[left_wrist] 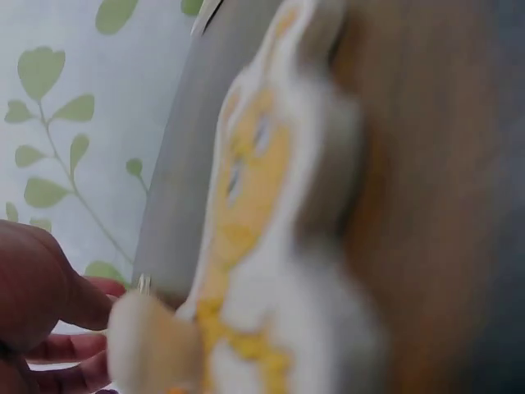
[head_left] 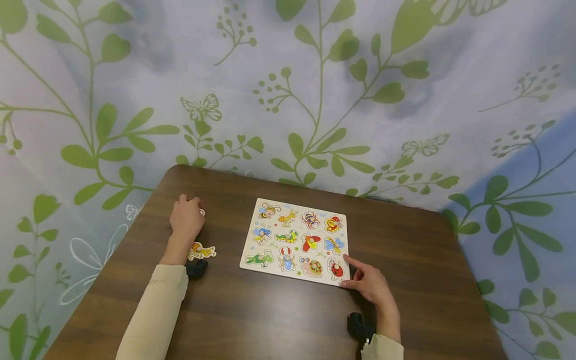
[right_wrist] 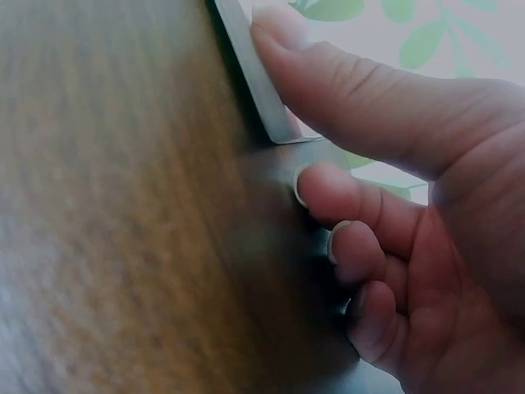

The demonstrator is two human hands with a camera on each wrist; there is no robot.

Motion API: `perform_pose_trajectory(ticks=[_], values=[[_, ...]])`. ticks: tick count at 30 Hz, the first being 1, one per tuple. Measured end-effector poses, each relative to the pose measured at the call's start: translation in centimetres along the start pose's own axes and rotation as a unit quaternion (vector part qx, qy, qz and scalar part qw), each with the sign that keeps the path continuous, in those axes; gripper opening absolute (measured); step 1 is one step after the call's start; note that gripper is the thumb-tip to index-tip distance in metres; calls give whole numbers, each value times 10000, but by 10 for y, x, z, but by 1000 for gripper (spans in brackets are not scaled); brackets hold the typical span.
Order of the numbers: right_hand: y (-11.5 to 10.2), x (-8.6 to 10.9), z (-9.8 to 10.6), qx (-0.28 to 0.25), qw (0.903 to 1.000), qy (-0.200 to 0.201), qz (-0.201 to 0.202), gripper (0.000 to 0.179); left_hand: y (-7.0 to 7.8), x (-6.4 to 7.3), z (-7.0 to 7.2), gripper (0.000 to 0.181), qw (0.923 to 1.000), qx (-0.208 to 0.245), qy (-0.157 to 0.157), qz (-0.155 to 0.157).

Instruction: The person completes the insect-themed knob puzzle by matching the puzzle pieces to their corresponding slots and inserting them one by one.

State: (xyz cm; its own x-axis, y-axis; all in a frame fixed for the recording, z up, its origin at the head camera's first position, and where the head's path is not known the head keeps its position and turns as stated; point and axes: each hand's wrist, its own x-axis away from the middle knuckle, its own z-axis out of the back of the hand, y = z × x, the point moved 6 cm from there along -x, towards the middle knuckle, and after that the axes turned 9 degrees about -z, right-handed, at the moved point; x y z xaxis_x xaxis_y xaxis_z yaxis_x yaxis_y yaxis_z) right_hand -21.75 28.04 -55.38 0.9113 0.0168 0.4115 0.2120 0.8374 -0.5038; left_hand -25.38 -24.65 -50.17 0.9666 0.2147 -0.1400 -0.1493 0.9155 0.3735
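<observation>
A wooden peg puzzle board (head_left: 294,242) with several colourful insect pictures lies on the table. At its near right corner my right hand (head_left: 371,285) holds the edge between thumb and index finger; the other fingers curl beside it in the right wrist view. Near the table's left side, my left hand (head_left: 185,217) pinches a puzzle piece (head_left: 202,212), mostly hidden, only a pale rim showing. Close to the left wrist a yellow insect puzzle piece (head_left: 201,251) lies on the table. It looms large and blurred in the left wrist view, its wooden knob (left_wrist: 152,341) in front of the fingers.
The brown wooden table (head_left: 288,320) has rounded far corners. Behind it hangs a pale cloth (head_left: 252,125) printed with green leaves and butterflies. Each wrist wears a black camera mount, one under the left wrist (head_left: 196,269) and one under the right (head_left: 360,327).
</observation>
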Motion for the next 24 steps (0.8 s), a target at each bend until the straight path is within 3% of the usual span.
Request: perform_pose_trajectory(ticks=[6, 11, 15, 24], values=[[-1, 0, -2, -23, 10000, -46, -28, 85, -10, -5, 9, 22, 9995, -223, -81, 188], [-1, 1, 1, 7, 10000, -18, -63, 85, -2, -10, 9, 13, 9984, -471, -143, -294], [0, 1, 1, -1, 9999, -41, -100, 86, 22, -13, 6, 15, 9965, -317, -113, -760], [-1, 1, 1, 32, 9999, -32, -116, 86, 95, -25, -4, 16, 9861, 101, -330, -1625]])
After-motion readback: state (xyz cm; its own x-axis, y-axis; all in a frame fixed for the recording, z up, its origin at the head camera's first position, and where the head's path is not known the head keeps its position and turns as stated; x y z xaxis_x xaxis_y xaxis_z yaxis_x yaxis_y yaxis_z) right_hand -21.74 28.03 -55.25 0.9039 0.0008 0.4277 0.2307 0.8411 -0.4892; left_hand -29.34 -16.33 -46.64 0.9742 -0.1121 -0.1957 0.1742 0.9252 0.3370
